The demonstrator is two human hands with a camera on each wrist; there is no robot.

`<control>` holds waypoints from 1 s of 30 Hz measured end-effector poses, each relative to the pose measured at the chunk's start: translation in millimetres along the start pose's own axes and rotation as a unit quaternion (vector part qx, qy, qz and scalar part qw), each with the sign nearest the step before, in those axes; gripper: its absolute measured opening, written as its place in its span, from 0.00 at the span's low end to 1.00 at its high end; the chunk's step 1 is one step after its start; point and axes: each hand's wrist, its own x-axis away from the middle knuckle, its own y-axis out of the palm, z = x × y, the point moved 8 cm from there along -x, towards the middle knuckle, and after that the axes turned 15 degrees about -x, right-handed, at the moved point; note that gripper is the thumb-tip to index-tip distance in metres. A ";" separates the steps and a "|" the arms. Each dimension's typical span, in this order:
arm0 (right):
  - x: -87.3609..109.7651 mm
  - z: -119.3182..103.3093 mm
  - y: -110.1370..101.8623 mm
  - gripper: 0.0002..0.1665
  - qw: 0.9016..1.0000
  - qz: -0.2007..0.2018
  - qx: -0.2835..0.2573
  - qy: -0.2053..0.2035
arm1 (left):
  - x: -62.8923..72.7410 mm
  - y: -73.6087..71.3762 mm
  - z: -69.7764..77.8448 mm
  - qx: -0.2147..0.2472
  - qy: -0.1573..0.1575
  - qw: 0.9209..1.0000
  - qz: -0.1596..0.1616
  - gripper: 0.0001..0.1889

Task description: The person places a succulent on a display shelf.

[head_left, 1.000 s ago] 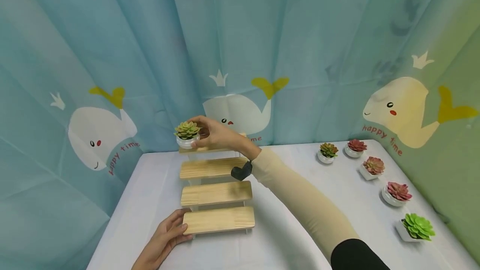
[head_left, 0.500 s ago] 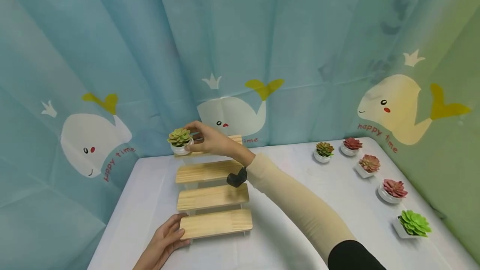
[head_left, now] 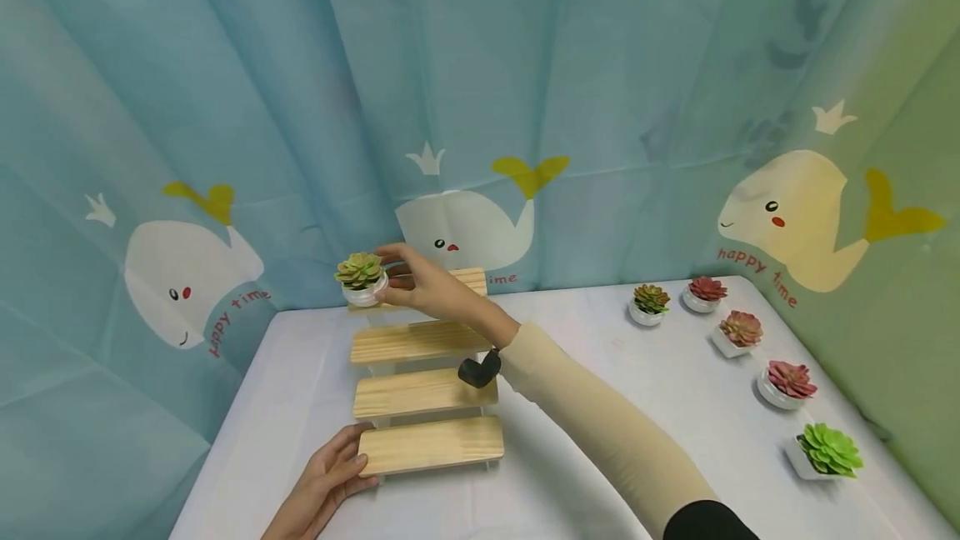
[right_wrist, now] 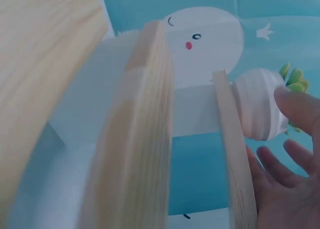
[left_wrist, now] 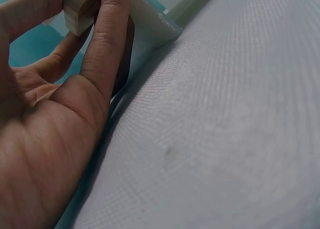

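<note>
A green succulent in a round white pot is at the left end of the top board of a stepped wooden stand. My right hand holds this pot from its right side, fingers behind and thumb in front. In the right wrist view, the thumb lies on the white pot, whose base is against the top board. My left hand grips the left end of the lowest board. In the left wrist view, the board's end sits between thumb and fingers.
Several other potted succulents stand along the table's right side, among them a bright green one and a dark red one. A whale-print curtain hangs right behind the white table.
The head view has shifted a little, so the stand and pot appear slightly further left. The right hand keeps the succulent at the top board's left end; the left hand keeps its grip.
</note>
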 end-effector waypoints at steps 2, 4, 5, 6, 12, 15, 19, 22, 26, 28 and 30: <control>7.6 -0.5 -2.3 0.39 1.000 0.010 0.000 -0.012 | -0.7 0.1 -0.5 -0.001 -0.002 1.000 0.001 0.27; 15.7 -0.5 -4.9 0.38 0.999 0.023 0.000 -0.023 | -0.7 -0.1 -0.7 -0.003 -0.003 1.000 0.002 0.25; 19.9 -0.6 -6.2 0.38 0.999 0.029 -0.003 -0.028 | -0.5 -0.3 -0.8 -0.004 -0.003 1.000 0.001 0.24; 24.1 -0.9 -7.2 0.37 0.999 0.035 -0.005 -0.032 | -0.3 -0.5 -0.9 -0.003 -0.002 1.000 -0.001 0.23; 46.0 -3.6 -11.5 0.36 0.997 0.055 -0.009 -0.053 | 1.0 -0.9 0.0 -0.001 0.011 1.000 -0.016 0.23; 56.6 -5.4 -15.3 0.35 0.996 0.065 -0.006 -0.064 | -0.3 -0.6 0.2 -0.004 0.012 1.000 -0.016 0.24; 73.0 -5.6 -20.5 0.35 0.994 0.082 -0.008 -0.076 | -0.6 -1.1 0.1 -0.010 0.006 1.000 -0.006 0.24; 87.9 -2.7 -24.7 0.34 0.992 0.097 -0.018 -0.077 | -0.5 -0.7 -0.7 -0.005 0.002 1.000 -0.003 0.25; 107.0 -1.9 -30.6 0.33 0.988 0.124 -0.015 -0.092 | -0.3 0.3 -0.7 0.003 0.005 1.000 -0.009 0.25; 116.4 -1.8 -34.2 0.33 0.985 0.141 -0.005 -0.103 | -0.2 0.3 -0.5 0.004 0.008 1.000 -0.012 0.25; 124.8 -1.0 -37.8 0.33 0.981 0.157 0.004 -0.112 | -0.1 -0.3 -0.3 -0.002 0.009 1.000 -0.011 0.25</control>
